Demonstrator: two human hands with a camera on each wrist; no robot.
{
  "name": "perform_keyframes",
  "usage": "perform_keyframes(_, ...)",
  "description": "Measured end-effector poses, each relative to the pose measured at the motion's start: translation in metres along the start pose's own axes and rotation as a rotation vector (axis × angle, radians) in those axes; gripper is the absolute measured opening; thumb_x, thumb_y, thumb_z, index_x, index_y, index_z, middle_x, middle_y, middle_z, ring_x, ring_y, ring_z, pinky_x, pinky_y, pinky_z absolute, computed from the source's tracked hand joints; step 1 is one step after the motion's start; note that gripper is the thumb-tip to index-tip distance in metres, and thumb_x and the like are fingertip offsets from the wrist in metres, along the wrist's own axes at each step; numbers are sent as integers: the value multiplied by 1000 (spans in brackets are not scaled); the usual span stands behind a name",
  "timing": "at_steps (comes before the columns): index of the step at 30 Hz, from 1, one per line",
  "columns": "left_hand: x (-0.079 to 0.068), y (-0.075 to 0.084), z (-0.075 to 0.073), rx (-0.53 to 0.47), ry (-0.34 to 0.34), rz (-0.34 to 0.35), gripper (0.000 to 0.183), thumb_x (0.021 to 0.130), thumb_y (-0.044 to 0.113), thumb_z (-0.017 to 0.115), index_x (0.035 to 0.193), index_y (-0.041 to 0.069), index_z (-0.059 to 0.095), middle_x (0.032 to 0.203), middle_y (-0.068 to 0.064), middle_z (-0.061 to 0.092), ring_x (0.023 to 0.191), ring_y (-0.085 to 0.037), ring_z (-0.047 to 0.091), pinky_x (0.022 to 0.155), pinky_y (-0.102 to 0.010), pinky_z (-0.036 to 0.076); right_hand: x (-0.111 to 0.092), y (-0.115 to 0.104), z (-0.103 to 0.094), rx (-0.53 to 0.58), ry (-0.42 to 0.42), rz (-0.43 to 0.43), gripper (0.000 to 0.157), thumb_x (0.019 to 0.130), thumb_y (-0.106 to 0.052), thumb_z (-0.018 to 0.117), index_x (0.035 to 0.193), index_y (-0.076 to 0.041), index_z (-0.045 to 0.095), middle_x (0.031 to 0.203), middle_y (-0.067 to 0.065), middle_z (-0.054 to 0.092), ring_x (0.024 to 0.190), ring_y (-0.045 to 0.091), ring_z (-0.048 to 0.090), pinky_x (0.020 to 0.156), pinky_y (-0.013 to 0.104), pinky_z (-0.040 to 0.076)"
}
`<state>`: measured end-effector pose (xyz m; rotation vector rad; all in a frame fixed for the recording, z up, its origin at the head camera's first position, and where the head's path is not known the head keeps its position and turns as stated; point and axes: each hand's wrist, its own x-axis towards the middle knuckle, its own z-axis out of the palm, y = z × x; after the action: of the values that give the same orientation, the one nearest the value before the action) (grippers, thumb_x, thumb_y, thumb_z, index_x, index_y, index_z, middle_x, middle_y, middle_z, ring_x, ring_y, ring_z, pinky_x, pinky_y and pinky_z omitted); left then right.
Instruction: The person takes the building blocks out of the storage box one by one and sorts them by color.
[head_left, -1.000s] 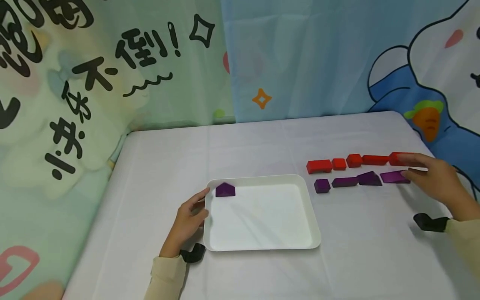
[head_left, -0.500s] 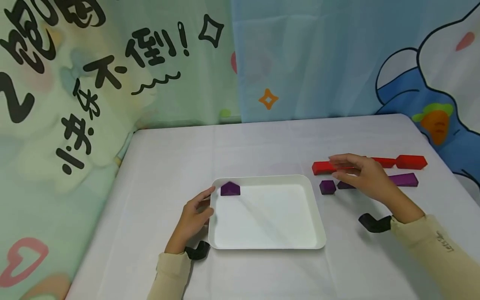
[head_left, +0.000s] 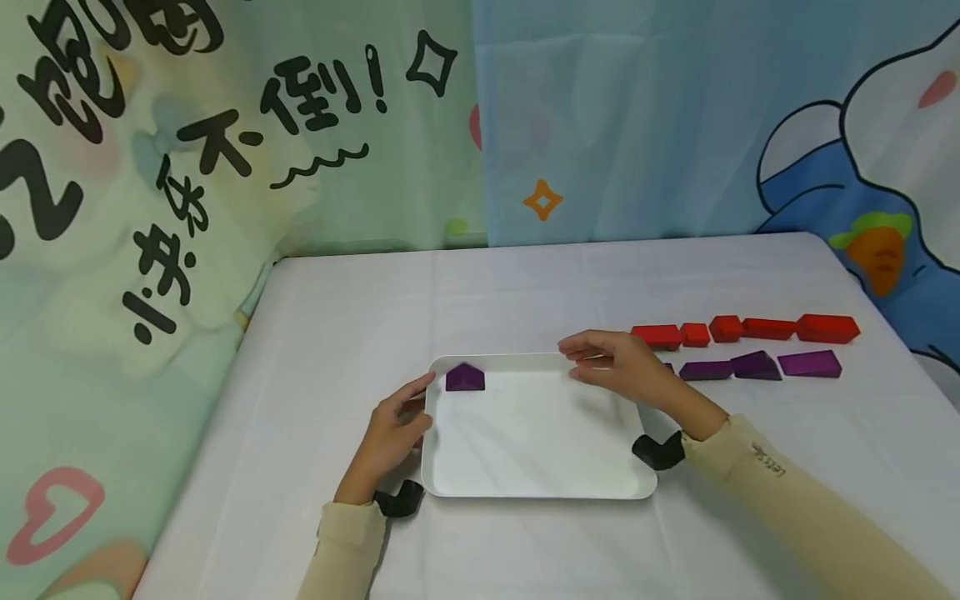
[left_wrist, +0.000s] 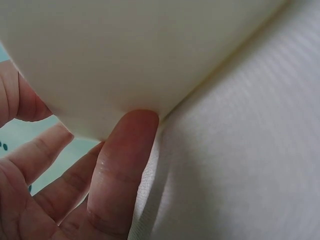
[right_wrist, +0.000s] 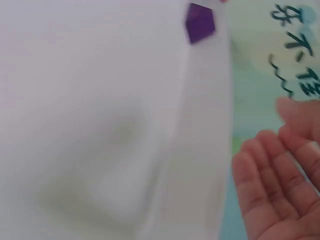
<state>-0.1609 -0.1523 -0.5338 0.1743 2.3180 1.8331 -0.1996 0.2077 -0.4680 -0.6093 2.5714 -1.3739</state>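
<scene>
A white rectangular tray [head_left: 536,450] lies on the white tablecloth, with a purple five-sided block [head_left: 465,377] in its back left corner. At the tray's left side, my left hand [head_left: 390,437] holds the edge. The left wrist view shows the thumb [left_wrist: 127,165] pressed on the outer wall and other fingertips partly hidden behind the rim. Over the tray's back right part is my right hand [head_left: 618,367], holding nothing. Its fingers [right_wrist: 265,175] appear loosely extended side by side in the right wrist view.
Several red blocks [head_left: 768,329] lie end to end at the back right. Several purple blocks [head_left: 810,364] form a row in front of them; the leftmost is mostly behind my right hand. Printed cloths [head_left: 600,125] hang behind the table. A black wrist piece [head_left: 658,451] overlaps the tray's right rim.
My right hand has moved left from the right end of the block rows to over the tray, carrying nothing. My left hand has stayed at the tray's left edge. The head view has shifted slightly.
</scene>
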Motion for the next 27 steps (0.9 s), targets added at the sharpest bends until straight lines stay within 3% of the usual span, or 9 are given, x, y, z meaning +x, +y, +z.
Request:
perform_keyframes(14,3,-2,0,18,3,1,63,93,0,59,157,4,57,141,-33,64,126,-45,66,68,-38,67,37,-3,60,198,-107,4,41,99,3,73,136,17,63,137,32,67,125,47,66,105,41,59)
perform_keyframes(19,2,-1,-1,25,9,0,64,93,0,59,156,4,57,143,-32,63,127,-45,65,66,-37,67,47,-5,74,212,-106,28,43,98,3,73,137,17,62,137,32,67,125,47,66,104,36,59)
perform_keyframes(27,2,-1,-2,32,6,15,63,93,0,61,155,4,58,143,-32,63,128,-45,65,66,-37,66,57,-9,92,162,-126,55,46,96,5,74,139,17,62,137,32,67,121,44,69,100,37,62)
